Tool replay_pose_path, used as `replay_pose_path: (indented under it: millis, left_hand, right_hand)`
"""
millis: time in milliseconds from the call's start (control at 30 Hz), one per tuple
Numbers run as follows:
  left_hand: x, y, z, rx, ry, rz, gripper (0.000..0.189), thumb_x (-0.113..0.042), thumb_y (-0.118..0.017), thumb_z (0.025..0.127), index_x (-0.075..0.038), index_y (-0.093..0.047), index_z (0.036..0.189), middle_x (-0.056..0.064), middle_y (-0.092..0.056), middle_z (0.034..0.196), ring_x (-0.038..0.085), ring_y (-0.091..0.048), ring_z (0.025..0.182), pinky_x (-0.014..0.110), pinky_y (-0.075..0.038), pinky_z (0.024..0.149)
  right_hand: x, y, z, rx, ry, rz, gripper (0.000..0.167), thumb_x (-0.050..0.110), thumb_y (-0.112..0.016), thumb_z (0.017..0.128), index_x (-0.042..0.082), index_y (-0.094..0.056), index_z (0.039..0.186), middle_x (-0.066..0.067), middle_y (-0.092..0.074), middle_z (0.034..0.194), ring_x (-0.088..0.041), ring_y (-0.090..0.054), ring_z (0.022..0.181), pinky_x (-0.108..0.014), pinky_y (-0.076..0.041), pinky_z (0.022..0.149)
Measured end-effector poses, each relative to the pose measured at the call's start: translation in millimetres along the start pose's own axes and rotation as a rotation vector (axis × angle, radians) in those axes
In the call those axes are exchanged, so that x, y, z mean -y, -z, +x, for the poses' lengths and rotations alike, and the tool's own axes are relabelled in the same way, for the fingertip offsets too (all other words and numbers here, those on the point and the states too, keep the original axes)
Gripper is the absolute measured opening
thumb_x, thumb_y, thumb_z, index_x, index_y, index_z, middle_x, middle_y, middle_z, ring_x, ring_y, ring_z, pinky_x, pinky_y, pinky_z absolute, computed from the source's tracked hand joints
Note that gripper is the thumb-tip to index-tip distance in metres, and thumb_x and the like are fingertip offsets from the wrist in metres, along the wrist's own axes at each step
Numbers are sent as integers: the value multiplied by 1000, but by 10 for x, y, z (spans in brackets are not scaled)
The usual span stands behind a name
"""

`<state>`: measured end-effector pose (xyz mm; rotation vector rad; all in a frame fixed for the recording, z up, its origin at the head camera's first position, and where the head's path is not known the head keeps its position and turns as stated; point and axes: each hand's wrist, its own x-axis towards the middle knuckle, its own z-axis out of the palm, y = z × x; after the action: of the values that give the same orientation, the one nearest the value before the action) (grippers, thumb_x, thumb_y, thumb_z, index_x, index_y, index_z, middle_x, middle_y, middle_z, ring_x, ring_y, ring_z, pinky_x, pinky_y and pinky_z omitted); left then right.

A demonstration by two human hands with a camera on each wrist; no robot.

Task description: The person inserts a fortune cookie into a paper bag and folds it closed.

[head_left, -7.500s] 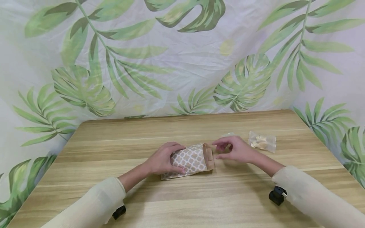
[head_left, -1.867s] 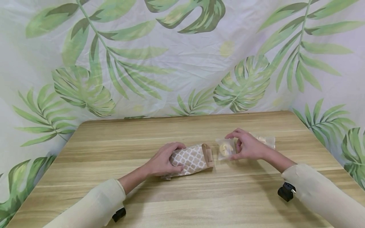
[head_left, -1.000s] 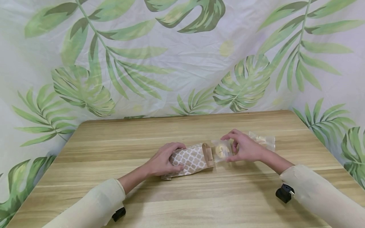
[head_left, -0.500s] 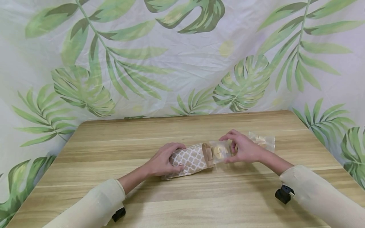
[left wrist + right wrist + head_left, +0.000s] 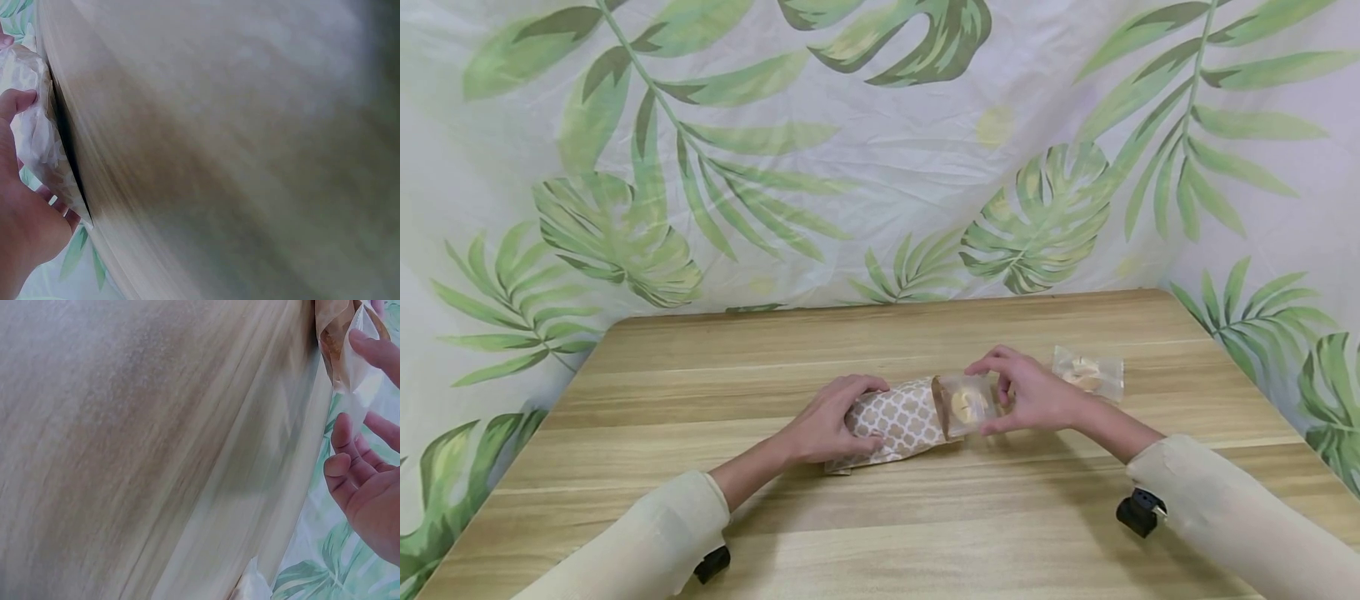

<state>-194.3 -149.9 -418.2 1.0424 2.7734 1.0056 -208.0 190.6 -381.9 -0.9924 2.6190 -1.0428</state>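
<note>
A brown paper bag [image 5: 904,421] with a white lattice pattern lies on its side, its mouth facing right. My left hand [image 5: 829,423] grips the bag's closed end, thumb on the near side and fingers over the far side. Between thumb and fingers, my right hand [image 5: 1033,392] holds a clear packet [image 5: 967,406] with round, pale yellow, biscuit-like pieces inside. The packet's left edge is at the bag's mouth, overlapping its rim. In the right wrist view the clear film [image 5: 362,378] meets the brown opening [image 5: 334,337]. What the bag contains is hidden.
A second clear packet [image 5: 1092,377] with similar pale pieces lies behind my right wrist. The wooden table [image 5: 880,533] ends at a leaf-printed cloth [image 5: 880,167] behind. Black devices [image 5: 1138,512] hang under both sleeves.
My right hand first reached the bag's mouth without a packet, then took up the nearer packet and carried it left to the opening. The left hand has stayed on the bag.
</note>
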Motion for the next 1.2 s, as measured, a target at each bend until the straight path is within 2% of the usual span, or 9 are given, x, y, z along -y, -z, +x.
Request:
replay_pose_path:
  millis: [433,633,900,1067,1200]
  left_hand:
    - [-14,-2,-6,3,3,-5,64,-33,-82,79,-13,-59,136,8,-60,141,31,-52,134,56,-41,112]
    - [-20,0,-7,9,6,-9,65,-33,-82,80,-13,-59,136,9,-59,141,32,-51,134,56,-41,112]
    - [-4,7,2,6,-3,-6,64,-34,-82,81,-13,-59,137,9,-60,140,31,-52,132,57,-41,110]
    - [-3,9,1,9,1,-5,64,-35,-82,81,-13,-59,137,9,-60,141,32,-52,133,58,-41,110]
    - [0,9,-1,11,10,0,64,-35,-81,81,-14,-59,137,9,-59,142,32,-52,134,58,-41,110]
  right_hand:
    - [7,-34,71,46,-13,-28,73,18,-95,74,-4,-61,135,-11,-55,121,-9,-55,69,-24,-51,63]
    - [-10,-10,76,46,-10,-15,70,20,-94,77,-5,-62,134,-14,-54,120,-9,-53,67,-25,-49,63]
    - [8,-58,116,45,10,-42,71,20,-94,75,-7,-63,133,-13,-54,118,-7,-52,67,-23,-49,63]
    - [33,-81,136,44,16,-71,72,19,-95,74,-8,-63,133,-13,-54,119,-10,-58,73,-26,-53,70]
    - [44,-93,133,48,12,-33,77,17,-96,72,-11,-60,134,-16,-53,121,-10,-64,78,-28,-57,74]
